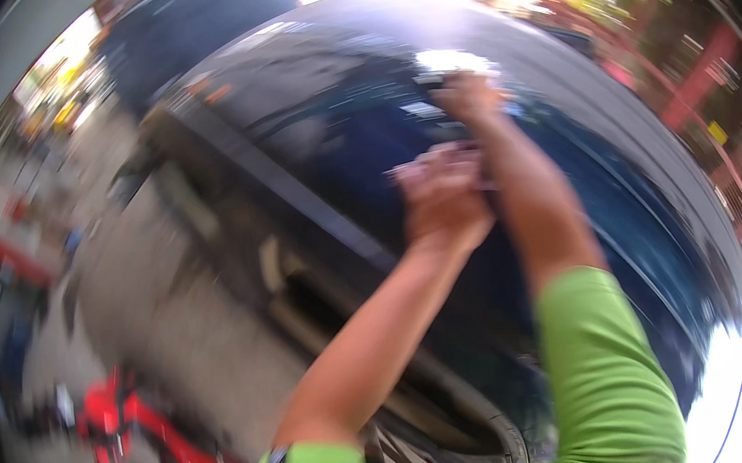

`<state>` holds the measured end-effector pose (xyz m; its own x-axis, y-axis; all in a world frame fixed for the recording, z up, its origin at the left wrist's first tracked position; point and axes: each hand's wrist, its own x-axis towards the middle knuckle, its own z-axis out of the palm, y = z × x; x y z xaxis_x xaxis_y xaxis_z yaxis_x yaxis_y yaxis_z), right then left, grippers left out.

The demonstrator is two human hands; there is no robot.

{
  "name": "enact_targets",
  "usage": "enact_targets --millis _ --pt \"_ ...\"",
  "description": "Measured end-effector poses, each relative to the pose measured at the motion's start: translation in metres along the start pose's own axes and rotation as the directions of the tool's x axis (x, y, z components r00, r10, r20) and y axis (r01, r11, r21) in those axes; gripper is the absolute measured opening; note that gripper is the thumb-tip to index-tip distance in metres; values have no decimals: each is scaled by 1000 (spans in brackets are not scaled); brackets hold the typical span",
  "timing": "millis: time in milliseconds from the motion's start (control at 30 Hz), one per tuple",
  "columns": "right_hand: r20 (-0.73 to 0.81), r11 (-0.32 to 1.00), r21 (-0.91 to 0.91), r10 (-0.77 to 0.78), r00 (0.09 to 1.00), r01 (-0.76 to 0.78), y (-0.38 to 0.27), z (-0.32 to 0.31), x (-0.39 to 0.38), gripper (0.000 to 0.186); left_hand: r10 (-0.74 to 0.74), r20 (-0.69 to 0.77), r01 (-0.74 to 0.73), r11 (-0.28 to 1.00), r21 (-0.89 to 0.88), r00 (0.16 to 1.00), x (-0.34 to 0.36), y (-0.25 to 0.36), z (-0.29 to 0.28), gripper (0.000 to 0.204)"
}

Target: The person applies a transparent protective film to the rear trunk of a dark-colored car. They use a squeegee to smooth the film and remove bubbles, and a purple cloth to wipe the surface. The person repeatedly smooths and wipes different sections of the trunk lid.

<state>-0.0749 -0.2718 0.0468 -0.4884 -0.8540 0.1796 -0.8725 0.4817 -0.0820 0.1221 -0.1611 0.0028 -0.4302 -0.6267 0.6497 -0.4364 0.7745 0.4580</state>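
Observation:
The picture is badly blurred. A dark blue car (359, 139) fills the middle, its glossy side panel running from upper left to lower right. My right hand (468, 95) reaches up against the panel, with its fingers closed around a small dark object (429, 81) that sticks out to the left; whether this is a handle or a tool I cannot tell. Just below it my left hand (443, 196) rests against the blue panel, fingers bent, and the blur hides whether it holds anything. Both arms wear green sleeves.
A car wheel (461, 449) shows at the bottom between my arms. Grey pavement (146, 299) lies to the left, with a red piece of equipment (134, 426) at the lower left. Bright, blurred street surroundings ring the top and right.

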Motion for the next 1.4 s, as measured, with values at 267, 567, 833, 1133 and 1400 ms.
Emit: enact_targets --millis 267,567,833,1133,1400 --pt "-304 983 -182 -19 953 -38 304 -75 -261 42 141 531 -100 989 -107 836 38 -145 -56 53" --pt "-244 980 -195 -90 966 42 358 -16 -221 47 66 -79 -79 980 -182 995 -6 -197 -49 53" --pt "-222 824 -60 -561 798 563 231 63 156 47 70 -60 -84 958 -273 996 2 -198 -64 51" --pt "-394 929 -358 -240 887 92 322 -34 -176 37 137 -142 -167 961 -223 980 -1 -191 -104 37" --pt "-244 958 -188 170 955 -218 346 -82 -287 44 104 58 -98 989 -107 993 10 -188 -103 49"
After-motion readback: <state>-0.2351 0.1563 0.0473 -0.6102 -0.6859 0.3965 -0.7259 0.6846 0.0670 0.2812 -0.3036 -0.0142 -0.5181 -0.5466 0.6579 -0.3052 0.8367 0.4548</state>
